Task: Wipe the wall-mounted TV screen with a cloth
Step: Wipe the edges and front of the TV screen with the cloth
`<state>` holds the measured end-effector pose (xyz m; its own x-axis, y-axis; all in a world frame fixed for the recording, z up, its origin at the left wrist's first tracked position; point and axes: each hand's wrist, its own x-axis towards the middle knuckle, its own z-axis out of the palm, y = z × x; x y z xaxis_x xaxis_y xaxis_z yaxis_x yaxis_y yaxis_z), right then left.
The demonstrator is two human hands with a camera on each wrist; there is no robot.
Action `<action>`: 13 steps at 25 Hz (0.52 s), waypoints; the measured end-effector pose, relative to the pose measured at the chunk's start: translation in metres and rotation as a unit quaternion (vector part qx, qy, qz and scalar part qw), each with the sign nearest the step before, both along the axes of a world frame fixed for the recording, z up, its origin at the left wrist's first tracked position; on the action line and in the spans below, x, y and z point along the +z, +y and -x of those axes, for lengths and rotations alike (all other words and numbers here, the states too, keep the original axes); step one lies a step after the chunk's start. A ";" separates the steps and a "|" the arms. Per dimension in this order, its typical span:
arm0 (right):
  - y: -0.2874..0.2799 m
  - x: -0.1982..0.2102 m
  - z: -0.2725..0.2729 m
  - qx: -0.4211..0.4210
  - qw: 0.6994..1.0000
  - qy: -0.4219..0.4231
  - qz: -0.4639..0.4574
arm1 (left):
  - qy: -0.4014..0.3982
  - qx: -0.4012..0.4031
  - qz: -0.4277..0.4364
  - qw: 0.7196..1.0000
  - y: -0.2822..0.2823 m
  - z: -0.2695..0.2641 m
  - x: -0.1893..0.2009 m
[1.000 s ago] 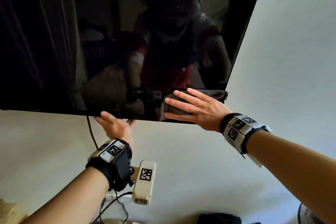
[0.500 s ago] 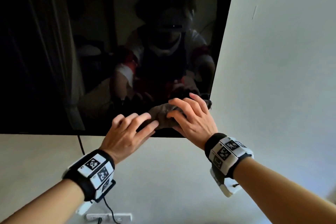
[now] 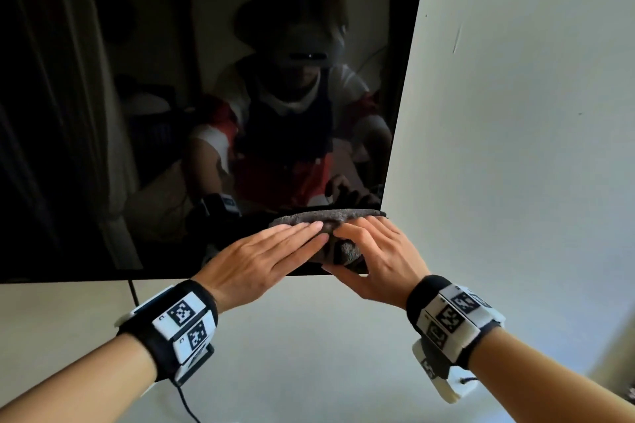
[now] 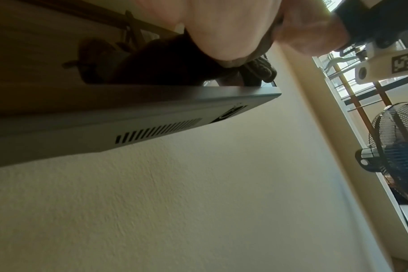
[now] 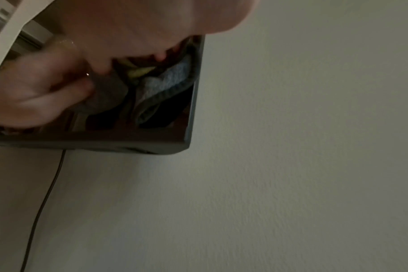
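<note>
The wall-mounted TV screen (image 3: 137,113) is black and mirrors the room. A folded grey cloth (image 3: 326,216) lies against its lower right corner. My left hand (image 3: 295,240) presses flat on the cloth's left part with straight fingers. My right hand (image 3: 360,247) grips the cloth's right part, fingers bent over it and thumb under it at the screen's bottom edge. From the left wrist view the cloth (image 4: 165,60) bulges below my palm, just above the TV's vented underside (image 4: 151,114). The right wrist view shows the bunched cloth (image 5: 165,84) inside the TV's corner (image 5: 186,141).
Bare white wall (image 3: 515,147) lies right of and below the TV. A black cable (image 3: 132,292) hangs from the TV's bottom edge. A standing fan (image 4: 398,147) and a window (image 4: 361,88) are off to the right.
My left hand rose from under the TV's bottom edge onto the cloth and flattened. My right hand's fingers went from flat to bent over the cloth, which is bunched at the corner.
</note>
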<state>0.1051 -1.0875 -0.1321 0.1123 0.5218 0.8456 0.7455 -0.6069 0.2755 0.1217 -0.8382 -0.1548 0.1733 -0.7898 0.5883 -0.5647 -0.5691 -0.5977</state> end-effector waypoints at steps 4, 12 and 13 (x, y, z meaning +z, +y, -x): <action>-0.017 0.045 0.007 -0.049 0.968 0.059 -0.240 | 0.019 0.016 0.021 0.999 -0.014 -0.001 -0.003; 0.009 0.107 -0.015 -0.017 0.914 0.183 -0.362 | -0.016 0.095 0.001 0.995 -0.028 -0.003 -0.008; 0.008 0.110 -0.015 -0.023 0.912 0.190 -0.362 | -0.018 0.098 -0.011 0.995 -0.026 -0.001 -0.004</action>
